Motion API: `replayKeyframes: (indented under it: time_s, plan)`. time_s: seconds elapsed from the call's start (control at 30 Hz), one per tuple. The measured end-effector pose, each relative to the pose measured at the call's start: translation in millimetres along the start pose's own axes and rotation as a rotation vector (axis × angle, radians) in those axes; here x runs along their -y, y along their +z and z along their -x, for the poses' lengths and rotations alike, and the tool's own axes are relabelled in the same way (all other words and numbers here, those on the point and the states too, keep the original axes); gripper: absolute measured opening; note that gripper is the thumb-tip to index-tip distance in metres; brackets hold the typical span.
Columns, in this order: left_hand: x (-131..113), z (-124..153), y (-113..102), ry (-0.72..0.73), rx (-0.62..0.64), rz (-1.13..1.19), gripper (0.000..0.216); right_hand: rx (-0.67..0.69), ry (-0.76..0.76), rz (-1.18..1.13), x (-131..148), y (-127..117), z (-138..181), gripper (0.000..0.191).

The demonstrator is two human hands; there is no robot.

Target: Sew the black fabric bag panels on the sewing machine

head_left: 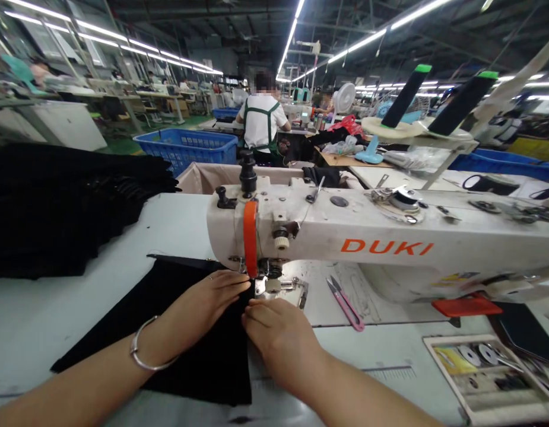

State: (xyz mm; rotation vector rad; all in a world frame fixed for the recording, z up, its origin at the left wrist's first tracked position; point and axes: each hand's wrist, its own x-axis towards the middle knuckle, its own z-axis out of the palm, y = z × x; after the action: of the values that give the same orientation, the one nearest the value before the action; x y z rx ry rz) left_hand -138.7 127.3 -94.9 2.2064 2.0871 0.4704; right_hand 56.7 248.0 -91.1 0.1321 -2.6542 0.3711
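Long tube lights [421,14] beneath dark ceiling [189,24], green floor [197,123] below

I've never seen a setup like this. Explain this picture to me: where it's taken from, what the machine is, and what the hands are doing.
The camera sits on a worker's head, looking forward and down, so the two bare hands are the wearer's own.

The big white machine marked DUKI is a sewing machine. Under its head lies a piece of black cloth. The left hand rests flat on it, fingers extended; the right hand is curled at its right edge. Whether those fingers pinch the cloth can't be seen.

On the white table are a pile of black fabric at left, pink-handled snips, and a tray of small parts at right. Farther off, another person is seen from behind.
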Motion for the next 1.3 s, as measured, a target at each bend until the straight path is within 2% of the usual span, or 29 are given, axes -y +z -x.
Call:
replayKeyframes:
  time_s: [0.13,0.33,0.57,0.73,0.77,0.8,0.87,0.9,0.97,1.03,1.07,1.2,1.3]
  plan:
    - [4.8,-0.6,-5.2,0.019,0.01,-0.009,0.046,0.008,-0.004,0.015,5.4,-0.5,-2.7,0.017]
    - [-6.2,-5.7,-13.5,0.058,-0.013,-0.065,0.042,-0.013,-0.005,-0.023,-0.2,-1.4,-1.0,0.016]
    - [-6.5,-10.2,-10.9,0.062,-0.047,-0.073,0.037,-0.025,0.02,-0.073,-6.0,-3.3,-0.8,0.022]
    - [-10.7,-1.8,-16.1,0.043,-0.017,-0.018,0.037,-0.017,0.03,-0.127,-3.5,-0.9,-1.2,0.022]
    - [-15.3,3.5,-19.2,0.036,-0.001,-0.006,0.04,-0.015,0.036,-0.135,-3.4,-3.8,0.3,0.022]
    - [-21.6,10.2,-22.5,0.033,0.015,0.002,0.056,-0.003,0.039,-0.146,-3.5,-8.9,2.9,0.022]
    - [-37.7,27.1,-28.1,0.047,0.049,-0.009,0.104,0.069,0.054,-0.17,-4.4,-24.7,11.7,0.031]
    - [-46.4,36.4,-29.7,0.064,0.057,-0.03,0.114,0.123,0.07,-0.175,-5.1,-34.3,17.3,0.04]
    - [-61.6,54.5,-29.5,0.113,0.049,-0.085,0.097,0.222,0.121,-0.15,-7.8,-52.1,27.6,0.059]
    - [-71.2,68.4,-25.1,0.149,0.016,-0.13,0.073,0.259,0.165,-0.09,-12.4,-61.5,31.5,0.062]
    - [-73.7,73.1,-21.9,0.148,-0.005,-0.146,0.068,0.248,0.185,-0.044,-15.4,-61.7,29.7,0.055]
    - [-74.7,75.8,-10.2,0.08,-0.107,-0.177,0.06,0.104,0.28,0.226,-28.2,-42.3,4.2,0.007]
    - [-73.2,69.6,-10.1,-0.007,-0.215,-0.033,0.045,0.066,0.275,0.276,-27.6,-33.7,-7.1,0.007]
